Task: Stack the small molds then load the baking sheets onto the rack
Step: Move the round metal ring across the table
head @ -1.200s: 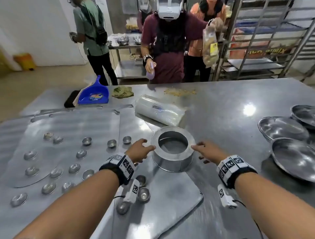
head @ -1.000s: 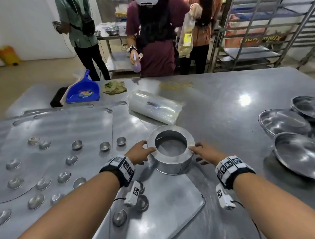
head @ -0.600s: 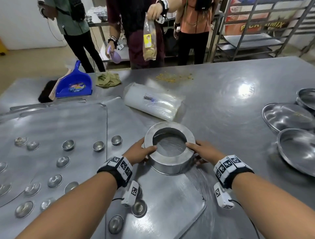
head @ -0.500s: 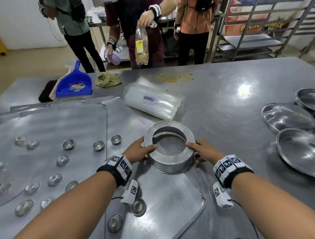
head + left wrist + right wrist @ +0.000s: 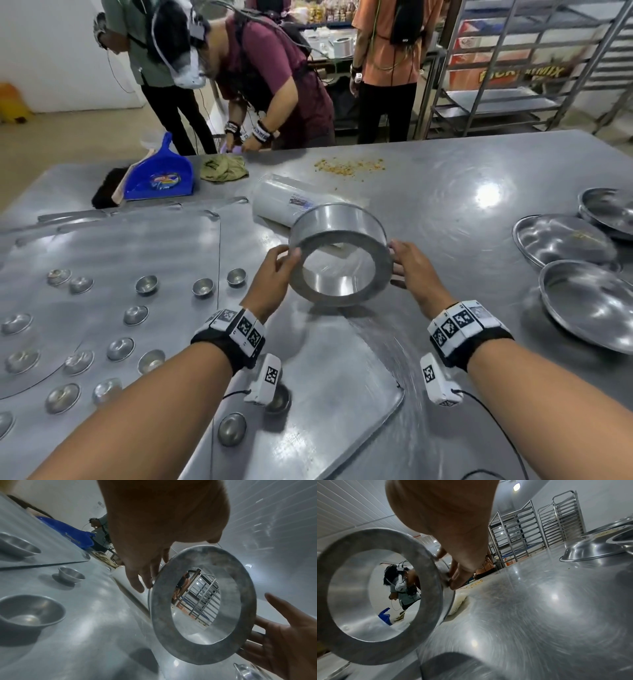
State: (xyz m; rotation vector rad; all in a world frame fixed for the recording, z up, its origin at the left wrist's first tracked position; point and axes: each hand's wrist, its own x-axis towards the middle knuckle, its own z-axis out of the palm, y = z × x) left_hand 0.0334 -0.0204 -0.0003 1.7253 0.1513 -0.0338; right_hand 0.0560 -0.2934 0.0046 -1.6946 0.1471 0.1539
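A wide metal ring mold (image 5: 337,219) hangs tilted above the table, its open face toward me. My left hand (image 5: 274,274) grips its left rim, thumb on the flat face. My right hand (image 5: 411,270) holds the right side, fingers round the outer wall. The left wrist view shows the ring mold (image 5: 240,588) between my left hand (image 5: 154,534) and my right hand (image 5: 283,635). In the right wrist view my right hand (image 5: 453,520) touches the ring mold (image 5: 428,588). Several small molds (image 5: 147,284) sit on flat baking sheets (image 5: 102,246).
A plastic roll (image 5: 281,202) lies just behind the ring. Large steel pans (image 5: 582,301) fill the right side. A blue dustpan (image 5: 157,178), a cloth (image 5: 222,168) and crumbs (image 5: 349,166) lie at the far edge. Three people stand beyond; a rack (image 5: 513,68) stands far right.
Both hands have lifted the ring mold off the baking sheet and tipped its opening toward me. The person across the table has bent down to the far edge.
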